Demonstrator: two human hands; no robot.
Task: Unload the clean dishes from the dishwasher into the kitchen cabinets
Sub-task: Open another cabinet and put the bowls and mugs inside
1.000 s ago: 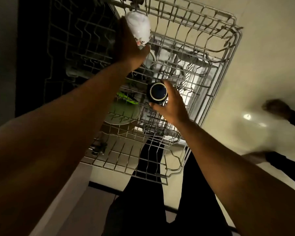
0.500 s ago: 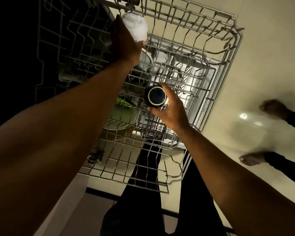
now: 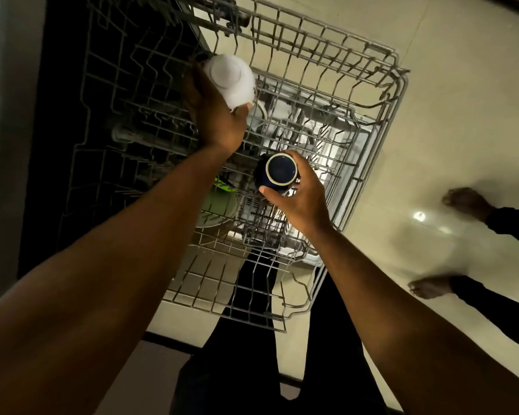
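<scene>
Head view is looking down on the wire rack, pulled out of the dishwasher, with both hands holding cups above it. The left hand is gripping a white cup over the rack's far left part. Its fingers are curling round the cup's left side and the thumb is pressing the near side, with the base facing the camera. The right hand is gripping a dark blue cup over the rack's middle. Its thumb is lying on the near left side and the fingers are wrapping the right side, the pale-ringed base turned up.

Beneath the rack, a greenish plate is showing through the wires just left of the blue cup. The person's own dark trouser legs are showing through the rack's near edge. To the right of the rack, another person's bare feet are standing on the pale floor.

Against a second ago, the white cup is sitting further in from the rack's far rail, its flower print no longer showing, while the blue cup is staying over the middle
</scene>
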